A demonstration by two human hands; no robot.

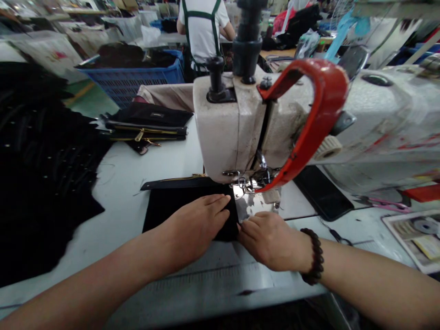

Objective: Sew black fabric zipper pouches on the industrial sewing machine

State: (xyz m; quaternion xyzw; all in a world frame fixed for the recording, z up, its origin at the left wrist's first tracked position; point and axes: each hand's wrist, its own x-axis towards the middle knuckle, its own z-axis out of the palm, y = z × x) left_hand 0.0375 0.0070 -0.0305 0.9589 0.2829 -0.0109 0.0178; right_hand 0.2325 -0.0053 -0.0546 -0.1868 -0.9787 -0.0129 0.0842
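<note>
A black fabric piece (165, 206) with a gold zipper (185, 177) along its far edge lies on the sewing machine bed, its right edge by the presser foot (244, 185). My left hand (197, 224) rests flat on the fabric, fingers stretched toward the needle area. With bent fingers, my right hand (270, 240) pinches the near right corner of the same piece beside the metal needle plate (254, 206). A dark bead bracelet (312, 256) circles my right wrist. The white sewing machine (220, 133) stands above, with a red curved guard (323, 105) on its head.
Dark studded fabric (44, 174) is heaped at left. Zippered black pouches (151, 121) lie behind the work. To the right are a black phone (323, 192), pink-handled scissors (388, 205) and a tray (395, 229). Beyond stand a blue basket (137, 82) and a person (202, 32).
</note>
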